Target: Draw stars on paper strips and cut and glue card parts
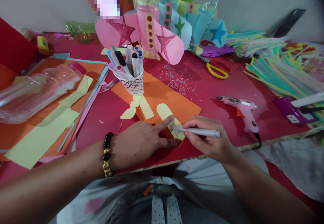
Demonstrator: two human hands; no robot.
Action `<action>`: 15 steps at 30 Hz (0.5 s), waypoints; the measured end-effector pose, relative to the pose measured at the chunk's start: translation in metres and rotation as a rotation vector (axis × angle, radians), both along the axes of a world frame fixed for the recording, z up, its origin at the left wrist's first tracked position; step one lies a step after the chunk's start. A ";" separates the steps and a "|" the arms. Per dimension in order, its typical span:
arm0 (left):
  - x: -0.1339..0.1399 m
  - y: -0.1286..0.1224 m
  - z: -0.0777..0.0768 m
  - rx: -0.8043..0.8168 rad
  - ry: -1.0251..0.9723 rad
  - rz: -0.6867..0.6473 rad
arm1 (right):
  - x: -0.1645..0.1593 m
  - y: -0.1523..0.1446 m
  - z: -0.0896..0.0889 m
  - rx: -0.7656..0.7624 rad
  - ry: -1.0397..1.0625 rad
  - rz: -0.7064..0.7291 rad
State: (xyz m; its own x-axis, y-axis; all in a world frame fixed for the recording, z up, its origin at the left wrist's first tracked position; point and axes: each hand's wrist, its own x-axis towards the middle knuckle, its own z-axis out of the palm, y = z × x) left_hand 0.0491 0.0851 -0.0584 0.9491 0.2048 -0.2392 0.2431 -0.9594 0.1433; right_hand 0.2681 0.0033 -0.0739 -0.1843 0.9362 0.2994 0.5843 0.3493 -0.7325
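Observation:
Near the table's front edge lies a pale yellow paper strip (164,110) with a rounded end, partly on an orange sheet (174,89). A grey star is drawn on it. My right hand (209,139) grips a silver-grey marker (205,131), its tip at the star. My left hand (141,139) lies flat with fingers apart, two of them pressing on the strip on either side of the drawing. Just beyond stands a paper cup (133,83) full of pens and markers. Cut yellow paper pieces (130,112) lie beside the cup's base.
Bottles wrapped in paper with stars (148,28) stand at the back. A pink glue gun (244,110), yellow-handled scissors (217,71), a purple power strip (293,110) and pipe cleaners (275,68) are on the right. A clear bottle (43,92) lies on coloured sheets at left.

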 end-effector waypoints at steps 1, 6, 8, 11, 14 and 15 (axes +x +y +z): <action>0.000 0.000 0.000 -0.001 0.002 0.002 | 0.000 0.000 0.000 0.007 0.004 0.016; 0.000 0.000 0.000 -0.012 -0.003 0.006 | -0.002 0.001 -0.001 0.037 0.006 0.059; -0.001 -0.001 -0.001 -0.006 -0.004 -0.002 | -0.002 0.001 -0.001 0.050 0.002 0.075; -0.001 -0.001 -0.002 0.009 -0.007 -0.008 | -0.002 0.000 -0.002 0.061 0.003 0.086; -0.001 -0.001 -0.004 0.010 -0.020 -0.005 | -0.001 0.000 -0.003 0.060 0.004 0.097; -0.001 0.000 -0.004 0.006 -0.028 -0.004 | -0.001 0.000 -0.004 0.061 0.004 0.100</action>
